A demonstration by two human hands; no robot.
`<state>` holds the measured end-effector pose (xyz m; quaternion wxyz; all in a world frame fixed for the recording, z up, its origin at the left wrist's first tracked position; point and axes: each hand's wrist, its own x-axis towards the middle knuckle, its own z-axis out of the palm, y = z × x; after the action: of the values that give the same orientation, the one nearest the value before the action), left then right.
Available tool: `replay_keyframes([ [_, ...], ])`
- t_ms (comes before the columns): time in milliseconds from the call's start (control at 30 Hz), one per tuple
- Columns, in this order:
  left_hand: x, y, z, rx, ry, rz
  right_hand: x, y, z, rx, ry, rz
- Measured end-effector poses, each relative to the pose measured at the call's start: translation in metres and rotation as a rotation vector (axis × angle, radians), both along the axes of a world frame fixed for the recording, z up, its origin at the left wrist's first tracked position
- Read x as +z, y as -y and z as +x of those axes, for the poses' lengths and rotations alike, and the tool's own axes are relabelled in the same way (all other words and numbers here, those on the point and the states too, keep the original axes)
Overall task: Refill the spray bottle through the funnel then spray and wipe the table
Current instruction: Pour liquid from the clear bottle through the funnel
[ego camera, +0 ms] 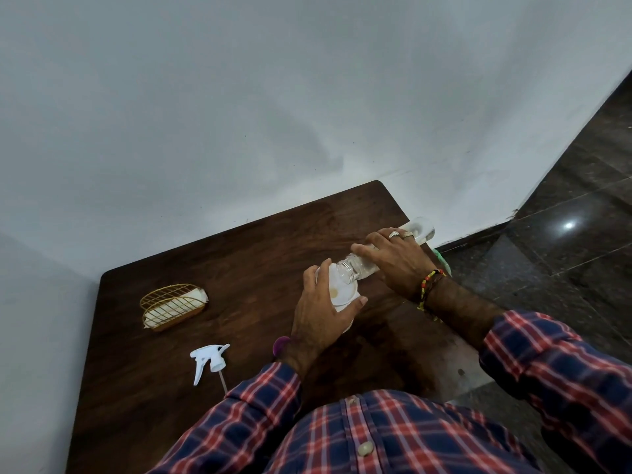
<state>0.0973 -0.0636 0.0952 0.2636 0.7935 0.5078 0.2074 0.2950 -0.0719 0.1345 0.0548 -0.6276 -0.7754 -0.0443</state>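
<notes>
Here, clear bottle [359, 266] tipped over white funnel [338, 289], hands clamped: right [396, 265] on bottle, left [321, 313] on funnel

Head view, steeply down, seemingly close

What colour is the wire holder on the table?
Gold, seen in the head view: curved gold wire holder.

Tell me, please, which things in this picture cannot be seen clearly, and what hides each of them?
All in the head view:
- Spray bottle: body almost fully hidden by the left hand gripping it.
- Liquid level in the clear bottle: not readable; the right hand wraps its middle.
- Purple object: mostly hidden behind the left wrist.
- Green item: mostly covered by the right wrist at the table edge.
</notes>
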Motion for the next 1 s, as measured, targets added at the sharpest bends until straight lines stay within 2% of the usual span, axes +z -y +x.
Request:
replay_keyframes([
  [1000, -0.0025, -0.0002, -0.0003, 0.000, -0.005, 0.008, -0.0046, -0.0009, 0.0014, 0.006, -0.014, 0.026],
])
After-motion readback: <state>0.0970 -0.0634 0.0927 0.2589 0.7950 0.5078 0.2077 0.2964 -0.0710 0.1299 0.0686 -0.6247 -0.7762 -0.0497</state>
